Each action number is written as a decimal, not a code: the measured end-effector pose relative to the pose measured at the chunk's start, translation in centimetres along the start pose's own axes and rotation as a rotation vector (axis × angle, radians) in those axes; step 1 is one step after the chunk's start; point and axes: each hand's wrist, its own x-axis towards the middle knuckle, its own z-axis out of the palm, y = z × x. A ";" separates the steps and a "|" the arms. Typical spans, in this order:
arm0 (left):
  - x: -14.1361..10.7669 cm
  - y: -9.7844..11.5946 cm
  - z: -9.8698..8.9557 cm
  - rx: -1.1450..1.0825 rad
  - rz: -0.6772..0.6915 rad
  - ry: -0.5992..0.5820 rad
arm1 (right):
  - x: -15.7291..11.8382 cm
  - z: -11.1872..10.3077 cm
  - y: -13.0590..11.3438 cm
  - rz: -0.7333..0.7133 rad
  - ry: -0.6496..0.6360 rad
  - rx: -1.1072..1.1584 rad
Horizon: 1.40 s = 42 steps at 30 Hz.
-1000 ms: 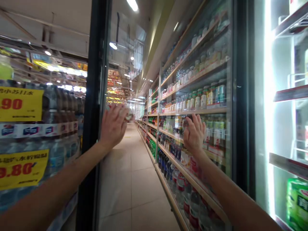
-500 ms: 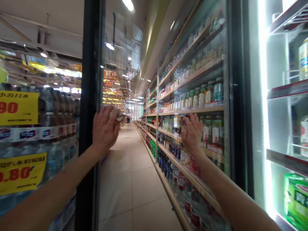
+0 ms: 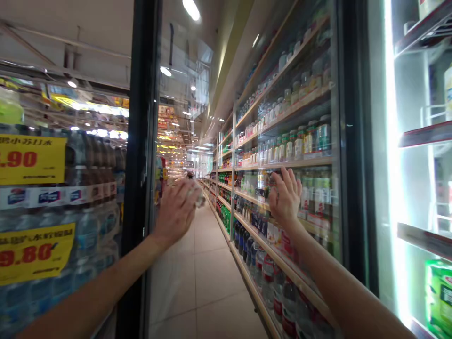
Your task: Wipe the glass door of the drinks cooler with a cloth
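A framed glass door (image 3: 176,292) stands in front of me, swung out from a lit cooler. My left hand (image 3: 175,209) is at the left part of the pane, slightly blurred, its fingers over a crumpled pale cloth (image 3: 200,195). Most of the cloth is hidden behind the fingers. Farther right, my right hand (image 3: 286,195) is raised at the glass with its fingers apart and nothing in it. Whether its palm touches the pane I cannot tell.
The door's black left edge (image 3: 141,155) is upright beside stacked bottle packs (image 3: 88,230) with yellow price signs (image 3: 35,252). Drink shelves (image 3: 278,165) and a tiled aisle floor (image 3: 212,263) show in the glass. At right are cooler shelves (image 3: 423,134) and a green pack (image 3: 439,296).
My left hand has slid right and down with the cloth, away from the door's left edge. The right hand stays near the same place on the glass. The view has shifted slightly.
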 end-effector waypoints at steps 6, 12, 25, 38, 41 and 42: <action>0.4 0.0 -0.2 -0.055 0.217 -0.089 | 0.0 0.1 0.1 0.010 0.000 -0.001; 3.3 0.6 0.3 0.034 0.012 0.024 | -0.1 0.1 0.1 0.011 0.002 0.017; 8.0 2.0 1.5 0.012 0.098 0.008 | -0.1 0.0 0.0 -0.005 0.019 0.013; 9.7 4.4 2.8 -0.057 0.287 -0.086 | -0.2 0.1 0.1 0.022 -0.002 0.037; 9.5 5.1 3.3 -0.079 0.487 -0.125 | -0.2 0.2 0.2 0.014 0.012 0.044; 9.9 4.8 3.2 -0.069 0.431 -0.118 | -0.2 0.2 0.2 0.011 0.019 0.045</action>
